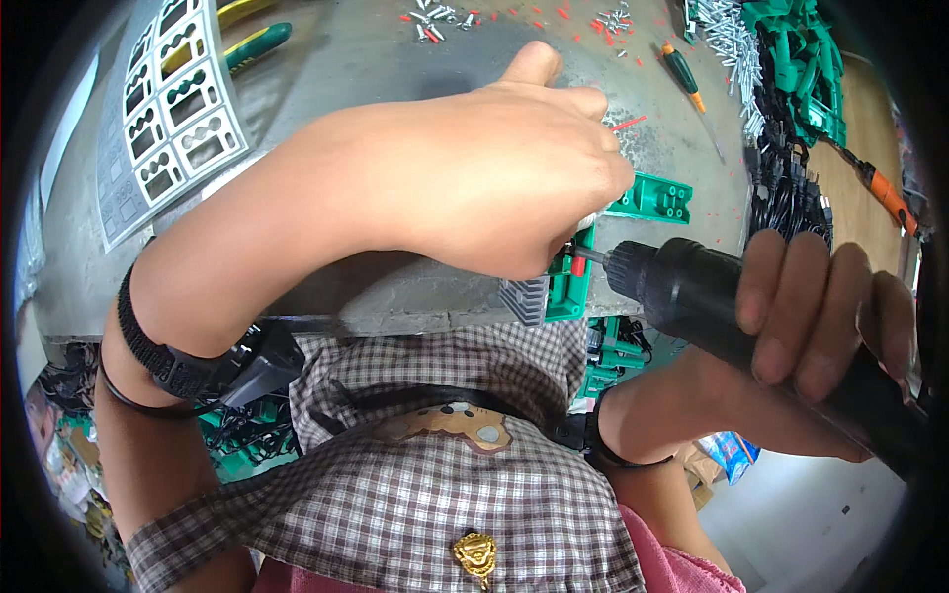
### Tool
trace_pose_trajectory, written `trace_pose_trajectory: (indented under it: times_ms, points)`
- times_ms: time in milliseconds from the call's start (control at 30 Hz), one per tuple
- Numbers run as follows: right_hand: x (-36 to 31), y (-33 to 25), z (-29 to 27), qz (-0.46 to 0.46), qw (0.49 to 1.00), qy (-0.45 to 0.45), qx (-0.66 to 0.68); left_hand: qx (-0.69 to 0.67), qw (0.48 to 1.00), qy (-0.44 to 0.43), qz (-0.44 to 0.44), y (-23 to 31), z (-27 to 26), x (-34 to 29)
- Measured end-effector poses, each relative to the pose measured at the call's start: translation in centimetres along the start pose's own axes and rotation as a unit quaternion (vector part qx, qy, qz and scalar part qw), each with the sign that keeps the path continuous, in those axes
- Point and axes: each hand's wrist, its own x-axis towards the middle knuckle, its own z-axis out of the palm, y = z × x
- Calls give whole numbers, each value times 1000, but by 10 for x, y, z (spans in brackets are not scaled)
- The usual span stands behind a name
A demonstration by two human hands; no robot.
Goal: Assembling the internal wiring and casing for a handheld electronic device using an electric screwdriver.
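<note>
My right hand [825, 311] is wrapped round a black electric screwdriver [692, 292]. Its metal bit points left and meets a green plastic casing [566, 301] near the table's front edge, beside a small red part [578, 265]. My left hand [534, 168] bends down over that casing with curled fingers and grips it; the fingertips are hidden beneath the hand. A grey finned heat sink [525, 299] sits along the casing's left side. Just beyond, another green shell piece [657, 198] with round holes shows past my left knuckles; whether the two are joined I cannot tell.
Loose screws [435, 18] and red bits lie at the table's far side. A hand screwdriver [684, 77] rests at the far right, near a screw pile [730, 54], green shells [801, 69] and black cables [786, 188]. At left are a label sheet [178, 119] and green-handled pliers [259, 45].
</note>
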Motion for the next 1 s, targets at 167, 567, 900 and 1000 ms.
trace_pose_trajectory:
  times_ms: [167,567,900,1000]
  points:
    - [7,11,10,26,999,-45,-13,1,1000,-10,1,0,0,1]
    - [2,18,26,-114,990,34,70,3,999,31,16,-10,5,-3]
    - [1,10,14,-56,997,-51,17,-128,961,223,-105,-12,15,8]
    - [3,15,13,-46,997,-54,10,-173,954,190,-157,-6,10,7]
